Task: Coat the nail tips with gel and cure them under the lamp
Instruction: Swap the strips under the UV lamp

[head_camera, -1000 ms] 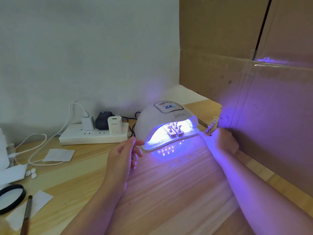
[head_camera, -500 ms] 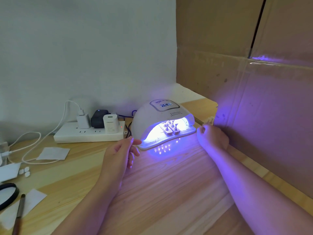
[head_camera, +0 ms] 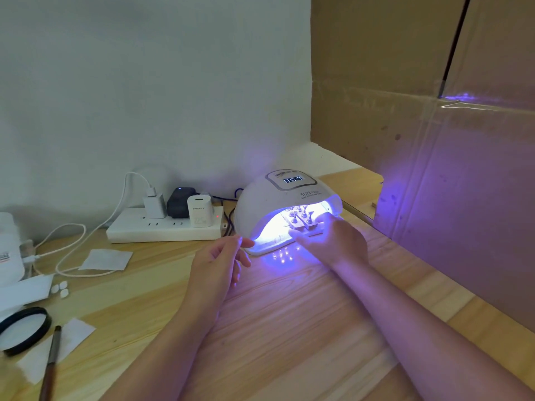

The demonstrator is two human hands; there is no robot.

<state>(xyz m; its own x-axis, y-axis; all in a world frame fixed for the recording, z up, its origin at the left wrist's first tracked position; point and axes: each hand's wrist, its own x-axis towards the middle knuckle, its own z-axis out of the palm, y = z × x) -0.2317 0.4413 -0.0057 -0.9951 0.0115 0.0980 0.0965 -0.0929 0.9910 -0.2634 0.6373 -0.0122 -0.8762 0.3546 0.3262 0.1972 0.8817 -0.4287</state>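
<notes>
White lamp marked "SUN", lit display, "PISEN" charger

One lamp, two hands, three chargers

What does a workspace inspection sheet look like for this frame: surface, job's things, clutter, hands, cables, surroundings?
Surface: light wooden tabletop, violet glow in front of the lamp.
Job's things: white domed curing lamp, lit, display on; wooden nail-tip holders inside its opening.
Clutter: white paper squares, small white pads, black-rimmed round lens, brown-handled brush, white container at the left edge.
Hands: left hand relaxed, holds nothing, fingertips near the lamp's base; right hand reaches into the opening, fingers at the holders; grip cannot be told.
Cables: white power strip with three plugged adapters; white cable looping over the table.
Surroundings: pale wall behind; brown cardboard panel on the right.
</notes>
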